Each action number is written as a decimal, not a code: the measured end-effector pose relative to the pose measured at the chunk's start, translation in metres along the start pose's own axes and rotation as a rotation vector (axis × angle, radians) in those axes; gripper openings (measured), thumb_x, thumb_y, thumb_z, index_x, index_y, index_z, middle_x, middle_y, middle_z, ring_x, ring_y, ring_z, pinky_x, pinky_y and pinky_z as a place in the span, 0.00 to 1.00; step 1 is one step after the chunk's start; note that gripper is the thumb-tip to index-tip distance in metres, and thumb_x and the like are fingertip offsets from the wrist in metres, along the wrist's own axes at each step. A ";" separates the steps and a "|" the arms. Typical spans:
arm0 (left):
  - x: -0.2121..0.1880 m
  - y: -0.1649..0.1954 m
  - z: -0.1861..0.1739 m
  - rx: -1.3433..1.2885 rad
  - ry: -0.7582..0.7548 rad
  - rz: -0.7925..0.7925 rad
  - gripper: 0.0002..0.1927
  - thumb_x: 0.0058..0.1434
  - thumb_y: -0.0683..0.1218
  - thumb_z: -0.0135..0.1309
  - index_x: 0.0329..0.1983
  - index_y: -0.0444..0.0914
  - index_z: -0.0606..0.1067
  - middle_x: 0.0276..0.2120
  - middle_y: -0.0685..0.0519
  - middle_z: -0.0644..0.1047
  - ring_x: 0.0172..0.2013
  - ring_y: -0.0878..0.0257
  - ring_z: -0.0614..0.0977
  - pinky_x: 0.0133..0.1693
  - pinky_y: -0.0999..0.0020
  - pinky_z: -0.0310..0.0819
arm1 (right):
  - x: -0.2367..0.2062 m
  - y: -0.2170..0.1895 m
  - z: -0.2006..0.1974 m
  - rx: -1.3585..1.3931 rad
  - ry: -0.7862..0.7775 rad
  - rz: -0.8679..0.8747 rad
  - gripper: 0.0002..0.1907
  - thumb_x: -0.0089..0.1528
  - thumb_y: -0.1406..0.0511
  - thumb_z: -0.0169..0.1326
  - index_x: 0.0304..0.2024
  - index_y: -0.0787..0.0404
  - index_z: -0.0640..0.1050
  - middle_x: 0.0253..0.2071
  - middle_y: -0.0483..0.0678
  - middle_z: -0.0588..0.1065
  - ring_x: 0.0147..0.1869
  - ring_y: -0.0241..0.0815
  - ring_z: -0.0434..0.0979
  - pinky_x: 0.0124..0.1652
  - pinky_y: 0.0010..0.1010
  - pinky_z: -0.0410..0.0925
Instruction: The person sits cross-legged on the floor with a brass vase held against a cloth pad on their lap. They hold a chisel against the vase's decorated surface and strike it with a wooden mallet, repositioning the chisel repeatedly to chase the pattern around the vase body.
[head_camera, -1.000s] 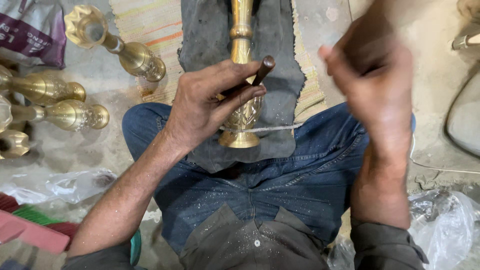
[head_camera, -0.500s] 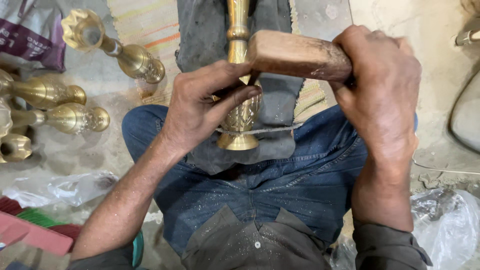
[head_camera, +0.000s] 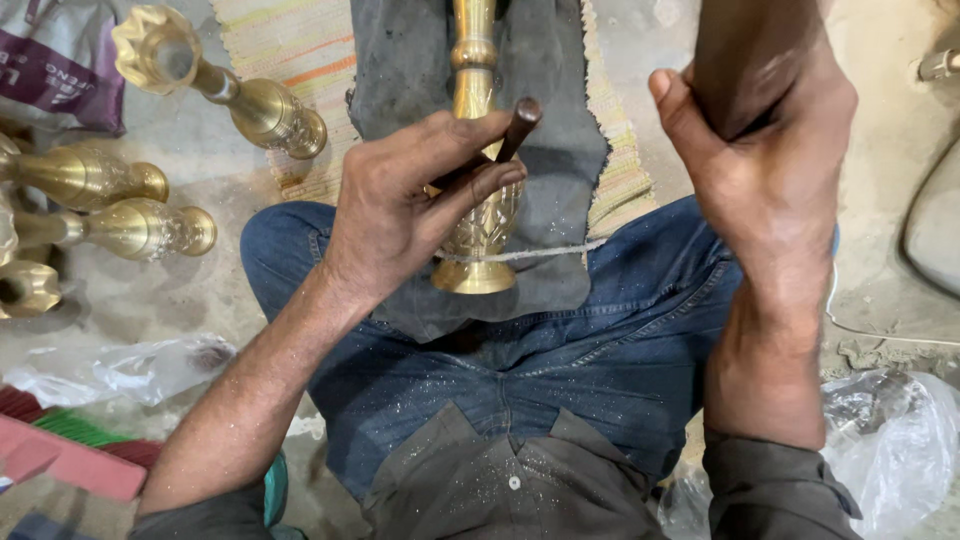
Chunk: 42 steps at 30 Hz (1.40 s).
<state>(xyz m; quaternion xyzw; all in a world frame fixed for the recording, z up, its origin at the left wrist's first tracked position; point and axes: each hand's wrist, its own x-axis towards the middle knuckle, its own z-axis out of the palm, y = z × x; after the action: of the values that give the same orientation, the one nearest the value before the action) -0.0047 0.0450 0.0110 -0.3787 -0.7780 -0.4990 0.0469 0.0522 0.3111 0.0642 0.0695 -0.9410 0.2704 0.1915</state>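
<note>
A tall brass vase (head_camera: 474, 150) lies lengthwise on a dark cloth (head_camera: 560, 130) over my lap, its engraved base toward me, with a white cord across it. My left hand (head_camera: 405, 205) rests on the vase body and pinches a short dark metal punch (head_camera: 505, 140) angled against the brass. My right hand (head_camera: 765, 150) is raised to the right of the vase, fingers wrapped around a wooden mallet (head_camera: 730, 55) that reaches the top edge of the view.
Several brass vases (head_camera: 235, 90) lie on the concrete floor at the left, one more (head_camera: 125, 228) below them. A striped mat (head_camera: 290, 50) sits under the cloth. Clear plastic bags (head_camera: 120, 370) lie at both lower sides, coloured strips at bottom left.
My right hand has lifted the wooden mallet up and away from the punch, where it was half a second ago. My left hand and the punch stay in place.
</note>
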 end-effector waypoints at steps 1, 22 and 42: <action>0.000 0.000 0.000 -0.024 -0.001 -0.002 0.19 0.72 0.45 0.65 0.63 0.40 0.75 0.39 0.54 0.81 0.38 0.69 0.85 0.40 0.72 0.81 | 0.000 0.001 0.000 -0.196 -0.025 -0.118 0.14 0.62 0.74 0.68 0.44 0.65 0.75 0.35 0.52 0.76 0.39 0.50 0.78 0.40 0.35 0.69; -0.001 0.000 0.008 -0.185 0.064 -0.116 0.17 0.75 0.45 0.62 0.64 0.41 0.74 0.53 0.53 0.83 0.46 0.68 0.88 0.47 0.72 0.85 | -0.001 0.012 0.007 0.127 0.010 -0.037 0.17 0.66 0.77 0.62 0.54 0.70 0.72 0.46 0.58 0.77 0.51 0.52 0.81 0.52 0.36 0.71; -0.001 -0.002 0.004 0.062 0.040 -0.002 0.20 0.70 0.45 0.67 0.62 0.38 0.76 0.40 0.53 0.81 0.38 0.66 0.85 0.38 0.70 0.81 | -0.002 0.031 0.016 -0.021 0.003 0.066 0.11 0.66 0.69 0.69 0.37 0.66 0.77 0.32 0.52 0.76 0.34 0.51 0.76 0.36 0.34 0.67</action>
<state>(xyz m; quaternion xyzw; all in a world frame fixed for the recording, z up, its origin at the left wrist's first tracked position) -0.0037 0.0476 0.0069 -0.3661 -0.7924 -0.4824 0.0737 0.0418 0.3284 0.0358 0.0361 -0.9453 0.2666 0.1845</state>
